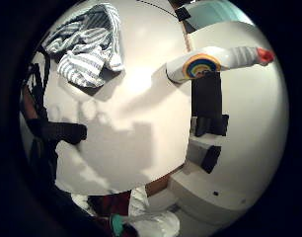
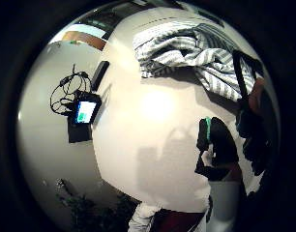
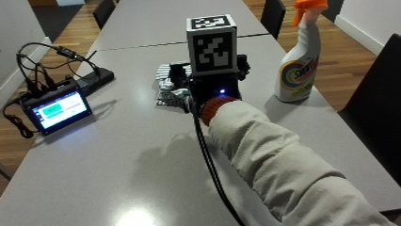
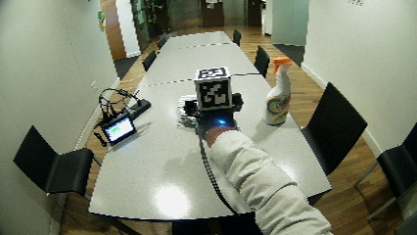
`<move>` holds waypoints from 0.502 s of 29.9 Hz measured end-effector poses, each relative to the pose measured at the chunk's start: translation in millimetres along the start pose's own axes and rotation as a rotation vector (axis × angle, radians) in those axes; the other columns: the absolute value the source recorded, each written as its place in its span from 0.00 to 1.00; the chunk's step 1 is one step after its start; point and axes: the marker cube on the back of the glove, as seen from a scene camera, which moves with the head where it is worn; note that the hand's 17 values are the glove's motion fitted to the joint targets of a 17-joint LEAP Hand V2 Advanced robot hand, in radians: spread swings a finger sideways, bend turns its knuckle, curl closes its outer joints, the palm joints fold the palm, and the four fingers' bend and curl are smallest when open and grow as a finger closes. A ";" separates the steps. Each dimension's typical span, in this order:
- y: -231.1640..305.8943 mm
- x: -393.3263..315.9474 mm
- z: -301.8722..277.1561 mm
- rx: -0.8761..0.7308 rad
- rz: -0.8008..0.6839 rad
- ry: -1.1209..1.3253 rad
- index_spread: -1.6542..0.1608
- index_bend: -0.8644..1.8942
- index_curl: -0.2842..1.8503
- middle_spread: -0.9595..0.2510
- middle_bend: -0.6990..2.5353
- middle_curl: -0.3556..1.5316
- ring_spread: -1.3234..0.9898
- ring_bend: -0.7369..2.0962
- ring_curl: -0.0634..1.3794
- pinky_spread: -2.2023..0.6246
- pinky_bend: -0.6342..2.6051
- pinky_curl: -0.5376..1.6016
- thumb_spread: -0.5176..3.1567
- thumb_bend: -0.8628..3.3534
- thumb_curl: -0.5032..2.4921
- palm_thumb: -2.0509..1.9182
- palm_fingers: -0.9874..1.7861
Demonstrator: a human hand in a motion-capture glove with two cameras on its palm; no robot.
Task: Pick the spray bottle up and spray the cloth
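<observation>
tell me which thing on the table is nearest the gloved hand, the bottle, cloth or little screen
The striped cloth: it lies just beyond the gloved right hand, while the spray bottle and small screen stand off to either side.

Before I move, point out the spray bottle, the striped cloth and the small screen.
spray bottle [image 3: 300,66]: outside view, on its white body.
striped cloth [image 2: 186,50]: thumb side palm view, on its bunched middle.
small screen [image 3: 58,109]: outside view, on its lit display.
</observation>
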 end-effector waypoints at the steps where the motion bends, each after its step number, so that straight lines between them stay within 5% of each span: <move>1: 0.1 -0.2 0.1 -0.001 0.000 0.001 0.87 0.40 0.16 0.74 0.35 0.25 0.54 0.47 0.12 0.75 0.40 0.31 0.23 0.30 0.22 0.67 0.94; 15: 1.0 -3.0 2.3 -0.013 -0.007 0.004 0.82 0.43 0.27 0.70 0.42 0.36 0.50 0.56 0.30 0.71 0.49 0.42 0.35 0.28 0.26 0.71 0.85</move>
